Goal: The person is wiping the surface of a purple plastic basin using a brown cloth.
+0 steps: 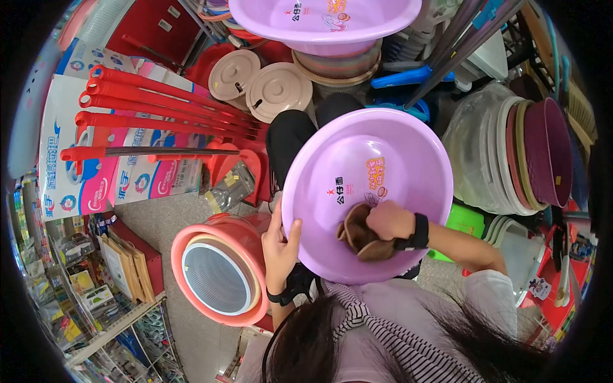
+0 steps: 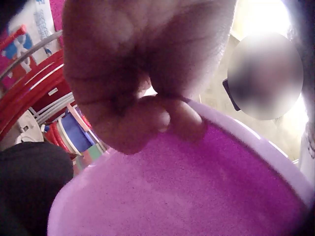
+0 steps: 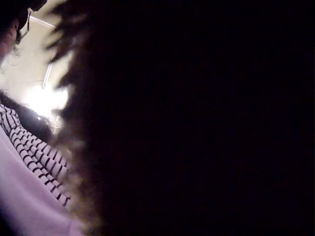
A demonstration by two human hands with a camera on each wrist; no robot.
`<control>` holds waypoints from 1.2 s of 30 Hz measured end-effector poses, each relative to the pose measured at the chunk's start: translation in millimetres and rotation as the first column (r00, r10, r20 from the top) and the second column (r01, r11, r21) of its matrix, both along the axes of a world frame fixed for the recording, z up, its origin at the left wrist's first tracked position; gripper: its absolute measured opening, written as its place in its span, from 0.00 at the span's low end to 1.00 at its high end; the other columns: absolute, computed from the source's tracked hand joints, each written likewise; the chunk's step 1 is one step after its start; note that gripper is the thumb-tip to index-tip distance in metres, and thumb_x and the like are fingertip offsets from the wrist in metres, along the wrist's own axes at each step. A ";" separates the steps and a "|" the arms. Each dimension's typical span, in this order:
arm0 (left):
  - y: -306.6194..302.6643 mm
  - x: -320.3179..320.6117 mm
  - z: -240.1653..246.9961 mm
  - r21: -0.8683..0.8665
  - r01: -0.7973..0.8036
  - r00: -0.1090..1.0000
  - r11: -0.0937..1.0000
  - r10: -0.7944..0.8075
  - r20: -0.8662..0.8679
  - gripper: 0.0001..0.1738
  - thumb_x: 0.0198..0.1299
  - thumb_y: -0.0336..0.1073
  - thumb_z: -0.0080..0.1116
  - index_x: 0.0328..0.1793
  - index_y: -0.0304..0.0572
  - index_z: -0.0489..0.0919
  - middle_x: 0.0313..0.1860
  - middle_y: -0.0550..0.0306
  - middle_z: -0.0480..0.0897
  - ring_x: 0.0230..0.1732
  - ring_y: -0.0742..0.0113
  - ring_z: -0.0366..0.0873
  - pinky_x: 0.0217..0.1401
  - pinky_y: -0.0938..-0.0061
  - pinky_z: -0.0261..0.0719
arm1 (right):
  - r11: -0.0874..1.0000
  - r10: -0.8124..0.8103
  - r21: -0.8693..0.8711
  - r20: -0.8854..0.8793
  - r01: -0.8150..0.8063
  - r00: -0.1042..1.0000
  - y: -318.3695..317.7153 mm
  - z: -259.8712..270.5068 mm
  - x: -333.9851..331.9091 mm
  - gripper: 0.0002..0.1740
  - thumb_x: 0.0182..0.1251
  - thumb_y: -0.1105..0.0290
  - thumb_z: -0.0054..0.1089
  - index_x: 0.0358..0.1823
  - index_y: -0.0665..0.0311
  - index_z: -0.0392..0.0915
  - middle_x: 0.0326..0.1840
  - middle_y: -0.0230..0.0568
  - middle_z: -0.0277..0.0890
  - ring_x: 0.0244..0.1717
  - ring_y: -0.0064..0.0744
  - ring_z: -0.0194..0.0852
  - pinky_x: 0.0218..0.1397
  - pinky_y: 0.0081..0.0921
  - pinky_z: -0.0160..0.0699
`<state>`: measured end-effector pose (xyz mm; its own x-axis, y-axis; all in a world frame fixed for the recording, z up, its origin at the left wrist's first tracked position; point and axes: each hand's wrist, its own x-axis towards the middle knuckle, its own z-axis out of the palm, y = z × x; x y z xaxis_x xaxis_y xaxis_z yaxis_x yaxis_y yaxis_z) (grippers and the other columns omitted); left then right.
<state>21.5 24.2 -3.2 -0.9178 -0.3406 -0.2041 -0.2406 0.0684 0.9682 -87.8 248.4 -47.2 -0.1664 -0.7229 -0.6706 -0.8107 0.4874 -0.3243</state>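
Note:
A light purple plastic basin (image 1: 408, 153) with printed lettering is tilted over the person's lap. Its left rim is gripped by the left hand (image 1: 278, 246), thumb on the inner side. From close up, the left wrist view shows that hand (image 2: 147, 59) at the rim of the basin (image 2: 142, 196). Inside the basin, the right hand (image 1: 391, 221) holds a bunched brown cloth (image 1: 359, 233) against the lower wall. A dark, fuzzy surface blocks most of the right wrist view, so the right hand is hidden there.
Another purple basin (image 1: 357, 29) sits atop a stack ahead. Nested tubs with a grey basket (image 1: 217, 277) stand at left, below several red-handled dustpans (image 1: 159, 96). Stacked basins (image 1: 549, 153) are at right, lidded beige buckets (image 1: 279, 91) in front. Shelves (image 1: 96, 345) line the lower left.

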 end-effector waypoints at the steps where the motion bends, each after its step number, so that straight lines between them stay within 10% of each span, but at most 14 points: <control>1: 0.5 0.5 0.1 -0.013 -0.005 1.000 1.000 0.005 -0.014 0.30 0.66 0.29 0.53 0.73 0.32 0.60 0.56 0.52 0.79 0.53 0.76 0.74 0.56 0.79 0.71 | 1.000 0.024 0.014 0.104 -0.025 0.994 -8.1 4.5 -0.1 0.09 0.44 0.70 0.60 0.29 0.62 0.84 0.32 0.47 0.82 0.33 0.47 0.82 0.33 0.44 0.78; 5: -3.0 1.9 -0.4 -0.010 0.007 1.000 1.000 -0.007 -0.010 0.31 0.66 0.29 0.54 0.73 0.32 0.59 0.55 0.53 0.79 0.52 0.75 0.74 0.56 0.79 0.72 | 0.949 -0.096 -0.263 0.277 0.172 0.956 -29.9 4.8 10.9 0.12 0.47 0.71 0.59 0.35 0.65 0.83 0.36 0.51 0.81 0.38 0.53 0.80 0.38 0.45 0.78; 8: -4.4 -0.6 3.1 -0.007 0.044 0.999 0.999 -0.044 -0.006 0.33 0.65 0.29 0.55 0.74 0.32 0.57 0.55 0.53 0.79 0.52 0.75 0.75 0.56 0.79 0.73 | 0.768 -0.367 -0.369 0.416 0.523 0.832 -46.2 9.0 10.2 0.14 0.51 0.76 0.56 0.41 0.68 0.79 0.44 0.55 0.79 0.42 0.55 0.78 0.45 0.42 0.76; 9: -4.3 -1.1 4.0 0.036 0.043 0.999 0.998 -0.043 -0.005 0.35 0.64 0.28 0.56 0.75 0.34 0.55 0.55 0.53 0.79 0.51 0.74 0.76 0.55 0.79 0.73 | 0.547 -0.472 -0.578 0.384 0.605 0.794 -49.5 23.3 5.8 0.17 0.51 0.80 0.53 0.45 0.67 0.78 0.47 0.55 0.78 0.44 0.54 0.77 0.47 0.41 0.76; 10: -5.2 -1.8 5.0 0.027 0.040 0.999 0.999 -0.039 -0.024 0.35 0.64 0.28 0.56 0.75 0.34 0.55 0.55 0.53 0.79 0.51 0.74 0.76 0.55 0.79 0.73 | 0.278 -0.564 -0.745 0.384 0.606 0.731 -51.7 35.1 1.2 0.21 0.52 0.84 0.51 0.49 0.66 0.78 0.50 0.55 0.78 0.45 0.54 0.77 0.48 0.40 0.76; 16: -3.8 -4.0 15.9 0.088 0.059 0.998 0.994 -0.058 -0.020 0.42 0.57 0.22 0.59 0.76 0.32 0.52 0.63 0.48 0.72 0.56 0.69 0.74 0.57 0.76 0.74 | -0.073 -0.704 -0.729 0.521 0.680 0.483 14.3 132.1 -19.7 0.12 0.54 0.82 0.52 0.39 0.70 0.81 0.38 0.47 0.82 0.36 0.40 0.82 0.43 0.28 0.77; 19: -2.8 0.5 14.7 0.124 -0.003 0.998 0.992 0.011 -0.064 0.43 0.55 0.20 0.58 0.76 0.31 0.51 0.62 0.48 0.73 0.54 0.71 0.75 0.55 0.77 0.75 | -0.228 -0.763 -0.878 0.430 0.421 0.483 76.9 158.8 -8.0 0.09 0.52 0.75 0.50 0.27 0.71 0.80 0.27 0.45 0.80 0.29 0.33 0.77 0.38 0.22 0.73; 22: -1.4 7.9 21.7 0.171 -0.077 0.990 0.982 0.096 -0.106 0.42 0.55 0.18 0.55 0.76 0.29 0.51 0.61 0.49 0.74 0.52 0.71 0.76 0.55 0.78 0.75 | -0.431 -0.731 -0.784 0.593 0.446 0.337 129.9 175.0 4.2 0.29 0.68 0.52 0.35 0.24 0.72 0.73 0.17 0.34 0.68 0.19 0.20 0.63 0.25 0.18 0.59; 27: -2.1 25.9 43.5 0.336 -0.179 0.967 0.925 0.228 -0.112 0.41 0.51 0.14 0.50 0.75 0.29 0.54 0.62 0.48 0.73 0.55 0.69 0.75 0.59 0.76 0.72 | -0.256 -0.862 -0.580 0.499 0.773 0.089 132.4 147.8 -3.2 0.12 0.67 0.64 0.54 0.32 0.65 0.78 0.18 0.29 0.70 0.19 0.17 0.63 0.26 0.20 0.63; 29: -5.5 34.7 53.0 0.283 -0.222 0.953 0.933 0.268 -0.138 0.42 0.49 0.16 0.52 0.75 0.29 0.55 0.62 0.48 0.73 0.56 0.68 0.75 0.59 0.76 0.73 | -0.039 -0.929 -0.618 0.312 0.785 0.200 108.4 138.5 -3.8 0.12 0.62 0.64 0.60 0.33 0.67 0.80 0.21 0.35 0.76 0.25 0.18 0.72 0.30 0.21 0.71; 34: -38.8 51.5 51.1 0.303 -0.354 0.863 0.885 0.433 -0.259 0.47 0.42 0.26 0.62 0.73 0.28 0.58 0.58 0.48 0.76 0.54 0.66 0.76 0.58 0.76 0.74 | -0.283 -0.587 -0.420 0.787 0.862 0.190 62.0 133.3 -13.3 0.14 0.54 0.73 0.70 0.21 0.65 0.70 0.20 0.33 0.72 0.25 0.15 0.70 0.31 0.20 0.69; 36: -42.5 54.2 59.0 0.368 -0.421 0.794 0.829 0.533 -0.293 0.48 0.41 0.28 0.64 0.73 0.27 0.58 0.57 0.49 0.76 0.53 0.66 0.77 0.57 0.76 0.75 | 0.027 -0.734 -0.831 0.361 0.555 0.576 58.6 127.1 -27.8 0.20 0.49 0.77 0.71 0.18 0.62 0.62 0.20 0.33 0.69 0.26 0.23 0.65 0.34 0.24 0.65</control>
<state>75.7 -18.4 55.8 -0.6743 -0.7375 -0.0367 0.2051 -0.2347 0.9502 -115.6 307.0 79.8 -0.8997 -0.3525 0.2574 -0.3908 0.3876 -0.8349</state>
